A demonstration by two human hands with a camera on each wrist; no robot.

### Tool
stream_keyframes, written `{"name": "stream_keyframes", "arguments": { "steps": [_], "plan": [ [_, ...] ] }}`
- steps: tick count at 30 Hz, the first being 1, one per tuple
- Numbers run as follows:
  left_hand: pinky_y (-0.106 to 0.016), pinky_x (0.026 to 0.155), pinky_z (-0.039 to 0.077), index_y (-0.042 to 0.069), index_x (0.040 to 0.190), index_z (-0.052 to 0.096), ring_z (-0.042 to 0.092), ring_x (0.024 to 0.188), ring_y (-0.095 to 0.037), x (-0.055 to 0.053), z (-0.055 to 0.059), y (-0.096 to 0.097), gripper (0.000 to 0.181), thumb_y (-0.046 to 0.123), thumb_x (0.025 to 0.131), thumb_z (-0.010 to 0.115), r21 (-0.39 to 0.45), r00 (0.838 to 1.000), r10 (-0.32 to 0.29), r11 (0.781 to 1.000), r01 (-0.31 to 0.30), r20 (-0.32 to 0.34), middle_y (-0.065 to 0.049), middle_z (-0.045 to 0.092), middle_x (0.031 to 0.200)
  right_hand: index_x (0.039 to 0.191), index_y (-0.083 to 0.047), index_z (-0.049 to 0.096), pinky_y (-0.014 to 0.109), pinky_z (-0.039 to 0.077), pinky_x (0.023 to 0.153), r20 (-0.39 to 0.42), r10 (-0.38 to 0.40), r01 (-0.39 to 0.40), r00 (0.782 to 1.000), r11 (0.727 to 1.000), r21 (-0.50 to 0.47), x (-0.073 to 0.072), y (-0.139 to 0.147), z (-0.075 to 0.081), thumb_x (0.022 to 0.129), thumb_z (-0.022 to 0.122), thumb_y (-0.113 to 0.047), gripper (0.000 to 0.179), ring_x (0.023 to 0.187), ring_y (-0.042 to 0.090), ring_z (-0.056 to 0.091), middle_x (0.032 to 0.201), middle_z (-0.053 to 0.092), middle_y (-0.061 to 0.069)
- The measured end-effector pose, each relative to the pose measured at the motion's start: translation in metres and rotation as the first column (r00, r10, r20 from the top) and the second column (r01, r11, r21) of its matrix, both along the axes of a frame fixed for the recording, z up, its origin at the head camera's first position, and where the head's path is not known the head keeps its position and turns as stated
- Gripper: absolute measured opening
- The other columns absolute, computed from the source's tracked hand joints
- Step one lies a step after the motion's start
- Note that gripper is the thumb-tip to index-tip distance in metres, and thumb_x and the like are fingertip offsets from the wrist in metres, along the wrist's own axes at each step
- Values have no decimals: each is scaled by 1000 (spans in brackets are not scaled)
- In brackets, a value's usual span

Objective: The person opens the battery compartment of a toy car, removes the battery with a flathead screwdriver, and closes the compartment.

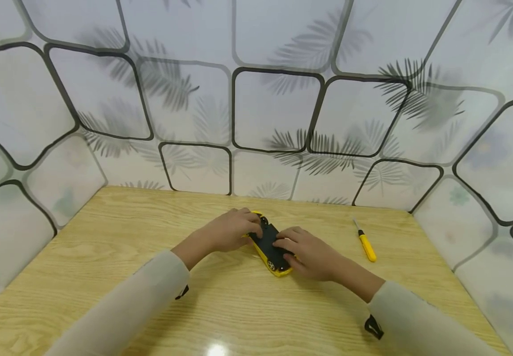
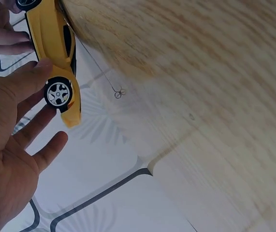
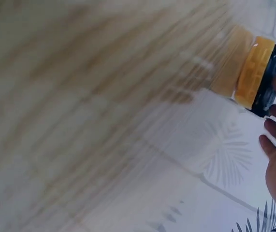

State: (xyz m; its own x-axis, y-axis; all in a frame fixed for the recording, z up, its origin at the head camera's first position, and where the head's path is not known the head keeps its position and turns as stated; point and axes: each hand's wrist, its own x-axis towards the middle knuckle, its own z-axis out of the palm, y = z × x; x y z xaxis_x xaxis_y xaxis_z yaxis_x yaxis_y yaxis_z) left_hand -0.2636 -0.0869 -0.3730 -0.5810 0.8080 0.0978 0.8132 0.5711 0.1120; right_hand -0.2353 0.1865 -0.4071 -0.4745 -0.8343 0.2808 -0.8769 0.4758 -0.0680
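A yellow toy car (image 1: 271,247) lies upside down on the table, its black underside facing up. My left hand (image 1: 235,230) grips its far left end, fingers over the edge of the underside. At the near right end, my right hand (image 1: 312,253) holds the car, with fingertips on the underside and thumb by the side. In the left wrist view, the left thumb presses the yellow side of the car (image 2: 55,38) just above a silver-spoked wheel (image 2: 58,94). One end of the car (image 3: 256,72) shows in the right wrist view beside the right fingers, which are partly cut off.
A screwdriver (image 1: 366,247) with a yellow handle lies on the table to the right of the right hand. The wood-grain table (image 1: 149,227) meets patterned walls (image 1: 274,109) at the back and both sides.
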Motion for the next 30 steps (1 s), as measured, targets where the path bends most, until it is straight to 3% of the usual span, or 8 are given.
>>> {"name": "stream_keyframes", "arguments": {
  "steps": [4,8,15,20,30],
  "plan": [
    [-43,94,53,18,115,76,58,113,-23,-1,-2,1,22,14,93,78,-2,1000,-3,1000,3,-2,-2,67,125,127,-7,65,42,53,101,-31,80,-80,996,997,17,-3,1,-1,98,63,-9,30,121,25,57,132,61,10],
    [-39,98,53,16,114,76,58,117,-24,-5,-4,2,23,9,93,77,22,1000,-11,1000,10,27,-4,66,126,124,-6,66,40,55,99,-42,107,-106,993,994,18,-2,1,-2,96,62,-9,29,120,25,58,131,62,10],
    [-37,101,52,15,110,75,57,119,-24,-14,-5,4,23,1,92,75,50,998,-33,998,30,62,-3,66,127,127,-5,65,39,55,99,-96,125,-118,987,990,80,-1,-1,-3,97,63,-16,32,119,25,57,130,61,11],
    [-37,104,51,15,107,75,56,122,-25,-19,-4,8,24,-3,92,74,54,996,-41,998,37,78,-3,66,128,124,-7,68,38,55,96,-135,134,-125,982,989,73,0,-4,-3,96,67,-18,30,114,24,60,125,64,10],
    [-37,106,50,15,107,74,57,125,-24,-27,-4,15,24,-5,93,71,56,996,-61,997,57,65,-4,66,127,123,-16,66,41,53,92,-217,129,-102,968,986,131,5,-13,-6,98,65,-27,28,107,23,57,121,62,6]
  ]
}}
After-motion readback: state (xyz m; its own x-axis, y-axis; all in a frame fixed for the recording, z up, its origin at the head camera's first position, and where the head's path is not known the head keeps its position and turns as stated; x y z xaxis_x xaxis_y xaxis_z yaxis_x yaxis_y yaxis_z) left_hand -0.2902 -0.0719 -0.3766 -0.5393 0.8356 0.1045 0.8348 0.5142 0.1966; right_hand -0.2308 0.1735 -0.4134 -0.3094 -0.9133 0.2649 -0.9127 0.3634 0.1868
